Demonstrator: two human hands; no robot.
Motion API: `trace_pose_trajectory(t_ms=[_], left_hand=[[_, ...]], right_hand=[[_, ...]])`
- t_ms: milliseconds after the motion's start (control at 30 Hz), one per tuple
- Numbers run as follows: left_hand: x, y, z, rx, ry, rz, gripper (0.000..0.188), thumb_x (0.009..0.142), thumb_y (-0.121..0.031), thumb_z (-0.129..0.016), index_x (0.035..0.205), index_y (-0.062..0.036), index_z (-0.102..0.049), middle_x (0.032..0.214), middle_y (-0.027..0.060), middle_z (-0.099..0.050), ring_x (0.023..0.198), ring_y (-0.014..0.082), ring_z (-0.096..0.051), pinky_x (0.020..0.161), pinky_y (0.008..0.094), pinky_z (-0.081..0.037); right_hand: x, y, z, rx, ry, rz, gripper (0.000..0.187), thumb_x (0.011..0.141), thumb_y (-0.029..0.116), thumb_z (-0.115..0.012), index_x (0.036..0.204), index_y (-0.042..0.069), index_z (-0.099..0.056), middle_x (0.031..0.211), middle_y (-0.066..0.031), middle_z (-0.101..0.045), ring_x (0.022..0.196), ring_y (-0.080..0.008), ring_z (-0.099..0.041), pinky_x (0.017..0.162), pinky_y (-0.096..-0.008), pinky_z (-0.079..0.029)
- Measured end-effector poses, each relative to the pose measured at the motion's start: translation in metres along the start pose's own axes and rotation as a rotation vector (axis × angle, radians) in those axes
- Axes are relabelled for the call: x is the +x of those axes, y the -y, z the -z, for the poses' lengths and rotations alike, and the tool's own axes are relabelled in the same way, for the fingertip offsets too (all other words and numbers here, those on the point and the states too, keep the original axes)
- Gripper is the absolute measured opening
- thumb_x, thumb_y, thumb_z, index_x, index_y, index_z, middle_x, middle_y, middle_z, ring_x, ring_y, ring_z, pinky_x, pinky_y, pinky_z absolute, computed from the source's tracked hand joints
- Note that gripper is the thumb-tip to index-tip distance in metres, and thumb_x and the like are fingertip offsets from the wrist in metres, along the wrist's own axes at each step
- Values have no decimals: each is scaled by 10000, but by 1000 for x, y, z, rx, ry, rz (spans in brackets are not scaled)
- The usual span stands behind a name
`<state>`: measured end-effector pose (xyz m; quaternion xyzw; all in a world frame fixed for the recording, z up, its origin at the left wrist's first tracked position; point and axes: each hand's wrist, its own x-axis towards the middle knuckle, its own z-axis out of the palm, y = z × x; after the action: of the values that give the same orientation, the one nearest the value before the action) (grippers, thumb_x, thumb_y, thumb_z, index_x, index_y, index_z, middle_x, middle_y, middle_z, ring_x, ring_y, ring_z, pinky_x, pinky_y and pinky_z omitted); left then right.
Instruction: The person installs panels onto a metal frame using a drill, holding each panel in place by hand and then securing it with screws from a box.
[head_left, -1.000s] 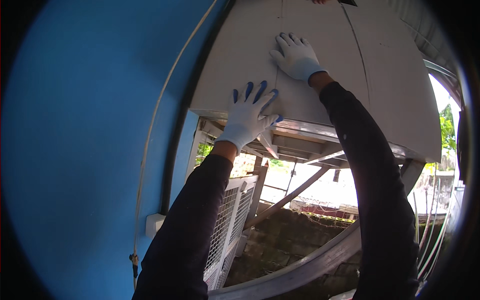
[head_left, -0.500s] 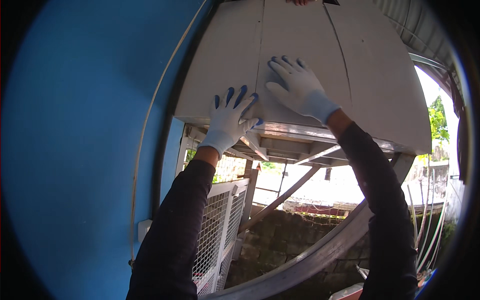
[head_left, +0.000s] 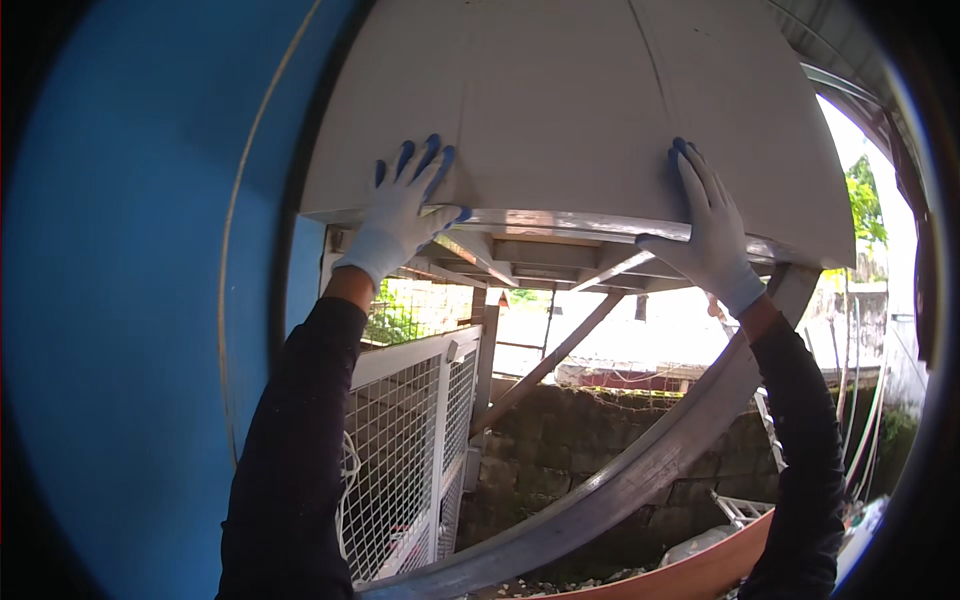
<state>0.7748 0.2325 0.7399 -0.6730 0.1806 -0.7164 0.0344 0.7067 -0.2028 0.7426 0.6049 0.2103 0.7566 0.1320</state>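
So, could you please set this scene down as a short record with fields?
Left hand: gloved, fingers spread at the panel's lower left edge
Right hand: gloved, fingertips on the panel, thumb apart, near the lower edge
Held: nothing visible in either hand
Panel: grey, seamed, above a frame
Left side: blue wall
Below: mesh gate at left; curved rail crossing toward the right arm
Background: dark block wall, bright daylight beyond
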Motion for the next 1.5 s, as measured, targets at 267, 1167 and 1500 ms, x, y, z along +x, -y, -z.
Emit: trace_pose_trajectory(t_ms=[267,1167,1500], left_hand=[[-3,-6,12,-54,52,69,841,969,-450,-712,1686,-222,-335,1779,38,-236,1639,360,-187,1331,598,-93],[-26,-48,53,-164,-376,109,429,1023,-230,-645,1440,-128,-634,1273,178,-694,1165,404,-648,1036,510,-510],[26,-82,145,-311,-599,212,339,930,-57,-743,1264,-111,-730,1260,139,-632,1087,268,-655,812,357,-585]], right_hand=[[-10,-12,-3,-94,-173,-12,936,814,620,-822,1518,71,-540,1546,-161,-554,1455,-404,-500,1137,-539,-446],[26,-3,38,262,-245,263,437,909,314,-788,1312,166,-705,1451,-73,-647,1235,-311,-669,1023,-475,-560],[92,-22,83,594,-466,70,374,874,19,-685,1244,74,-706,1300,-111,-716,1215,-337,-671,1028,-419,-566]])
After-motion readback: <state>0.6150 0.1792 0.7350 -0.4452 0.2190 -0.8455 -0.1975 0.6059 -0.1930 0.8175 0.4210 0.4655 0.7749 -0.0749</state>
